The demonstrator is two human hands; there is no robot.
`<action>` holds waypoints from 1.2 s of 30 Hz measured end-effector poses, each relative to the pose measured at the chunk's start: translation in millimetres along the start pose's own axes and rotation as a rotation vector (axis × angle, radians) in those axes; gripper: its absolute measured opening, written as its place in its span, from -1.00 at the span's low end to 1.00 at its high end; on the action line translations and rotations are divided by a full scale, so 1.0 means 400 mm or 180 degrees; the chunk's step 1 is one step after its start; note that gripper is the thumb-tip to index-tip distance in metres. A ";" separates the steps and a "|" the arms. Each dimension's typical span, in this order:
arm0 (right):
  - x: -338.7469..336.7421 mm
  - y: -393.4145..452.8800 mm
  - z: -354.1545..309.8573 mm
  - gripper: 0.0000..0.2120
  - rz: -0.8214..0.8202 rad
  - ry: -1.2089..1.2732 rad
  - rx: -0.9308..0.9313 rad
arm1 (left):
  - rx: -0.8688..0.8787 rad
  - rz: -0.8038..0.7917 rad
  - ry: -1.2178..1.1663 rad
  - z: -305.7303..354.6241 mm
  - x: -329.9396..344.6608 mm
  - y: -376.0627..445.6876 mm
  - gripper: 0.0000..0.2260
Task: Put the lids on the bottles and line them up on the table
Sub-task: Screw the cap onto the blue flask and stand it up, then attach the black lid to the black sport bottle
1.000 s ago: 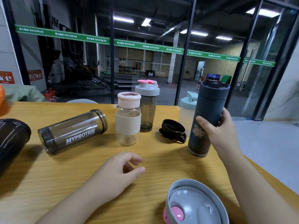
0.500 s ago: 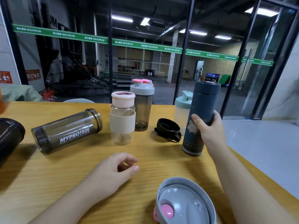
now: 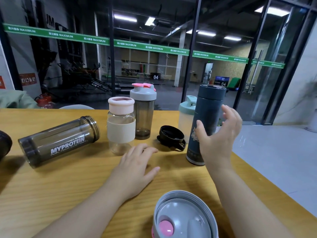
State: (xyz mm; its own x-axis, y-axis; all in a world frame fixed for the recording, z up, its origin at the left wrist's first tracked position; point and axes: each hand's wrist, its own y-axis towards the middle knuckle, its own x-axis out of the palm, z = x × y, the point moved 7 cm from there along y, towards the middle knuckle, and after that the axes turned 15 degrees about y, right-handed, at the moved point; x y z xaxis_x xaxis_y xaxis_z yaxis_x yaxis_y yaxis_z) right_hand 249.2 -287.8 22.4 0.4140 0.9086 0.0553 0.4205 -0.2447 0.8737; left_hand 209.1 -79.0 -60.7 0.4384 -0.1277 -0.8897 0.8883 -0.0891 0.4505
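Bottles and lids part-sorted on the wooden table, with the dark blue flask just let go

A moment ago our right hand gripped the flask; now it is spread open beside it, and the flask stands capped at the right edge. Our left hand rests open and empty near the black lid. We judge that lid belongs on the MYPROTEIN shaker, which lies uncapped on its side
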 end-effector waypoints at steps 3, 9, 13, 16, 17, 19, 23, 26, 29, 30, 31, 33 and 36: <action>0.019 -0.015 -0.044 -0.61 -0.0129 0.0267 -0.0818 | -0.0086 -0.0076 0.0260 0.015 0.026 0.042 -0.49; 0.063 -0.040 -0.042 -0.76 -0.0624 0.0658 -0.0527 | -0.0129 -0.0342 0.0496 0.044 0.081 0.121 -0.50; 0.071 -0.048 -0.035 -0.78 -0.0760 0.0643 -0.0342 | -0.0248 -0.0246 0.0536 0.060 0.100 0.168 -0.56; 0.080 -0.054 -0.025 -0.77 -0.0877 0.0650 -0.0140 | -0.0347 -0.0179 0.0635 0.067 0.098 0.195 -0.69; 0.083 -0.055 -0.021 -0.76 -0.0910 0.0658 -0.0076 | -0.0352 -0.0139 0.0651 0.068 0.095 0.201 -0.73; 0.089 -0.058 -0.017 -0.75 -0.0972 0.0685 0.0022 | -0.0357 -0.0039 0.0572 0.061 0.090 0.202 -0.78; 0.105 -0.066 -0.019 -0.74 -0.1163 0.0704 0.0102 | -0.0382 0.0245 0.0040 0.042 0.083 0.188 -0.90; 0.116 -0.073 -0.023 -0.74 -0.1278 0.0691 0.0165 | -0.0440 0.0407 -0.0071 0.028 0.061 0.172 -0.89; 0.118 -0.076 -0.029 -0.74 -0.1268 0.0584 0.0188 | -0.0422 0.0685 -0.0012 0.025 0.005 0.145 -0.85; 0.116 -0.075 -0.031 -0.75 -0.1246 0.0509 0.0204 | -0.0396 0.0836 -0.0012 0.027 -0.020 0.135 -0.85; 0.114 -0.075 -0.031 -0.75 -0.1222 0.0432 0.0242 | -0.0366 0.0976 -0.0019 0.028 -0.042 0.123 -0.86; 0.109 -0.072 -0.034 -0.76 -0.1163 0.0306 0.0340 | -0.0344 0.1181 -0.0035 0.023 -0.082 0.092 -0.90; 0.098 -0.061 -0.039 -0.77 -0.1105 0.0205 0.0513 | -0.0363 0.1295 -0.0183 0.004 -0.112 0.039 -0.91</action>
State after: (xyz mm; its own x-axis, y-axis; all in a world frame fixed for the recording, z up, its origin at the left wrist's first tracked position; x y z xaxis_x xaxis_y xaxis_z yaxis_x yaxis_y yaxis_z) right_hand 242.6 -241.0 10.7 0.1753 0.9649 -0.1957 0.6502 0.0358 0.7589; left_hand 202.9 -76.4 -13.6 0.7508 -0.1849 -0.6341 0.6554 0.0895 0.7500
